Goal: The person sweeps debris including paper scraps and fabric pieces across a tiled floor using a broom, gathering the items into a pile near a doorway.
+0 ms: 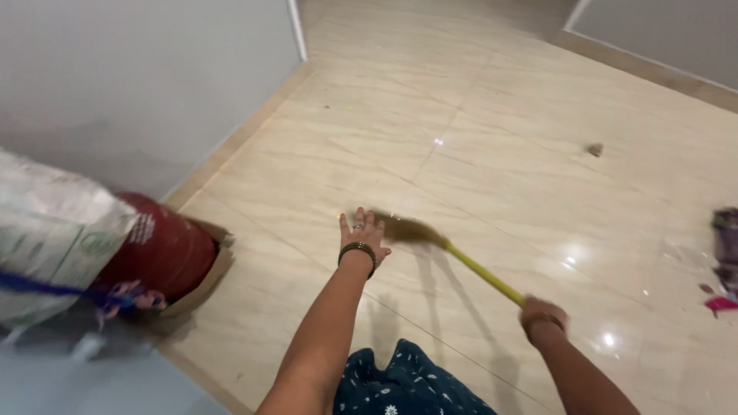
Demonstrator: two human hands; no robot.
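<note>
Sweeping low across the floor (492, 107), the broom (453, 253) runs slantwise from the right hand (543, 315) toward the left hand (363, 230). The right hand is clenched round the near end of the yellow handle, knuckles up. The left hand is released, fingers spread flat just above or on the tiles, right beside the blurred brown bristle head; whether it touches the bristles I cannot tell. A dark bangle sits on the left wrist.

The broom looks light and easy to swing one-handed. Its handle is thin, straight and stiff, probably smooth plastic, so a firm wrap near the end, as the right hand has it, suits it best; the bristle head is soft and will splay under pressure.

The floor is glossy cream stone-look tile, hard and likely slippery, with bright light spots reflected beyond the right hand. A small brown scrap (595, 149) lies well beyond both hands. Purple and pink wrappers (724, 253) lie off to the right of the right hand. Left of the left hand, a rounded dark-red cylinder (161, 246) stands against the grey wall (138, 77), with a pale woven sack (54, 238) leaning on it. Dark printed cloth (407, 384) shows between the forearms.
</note>
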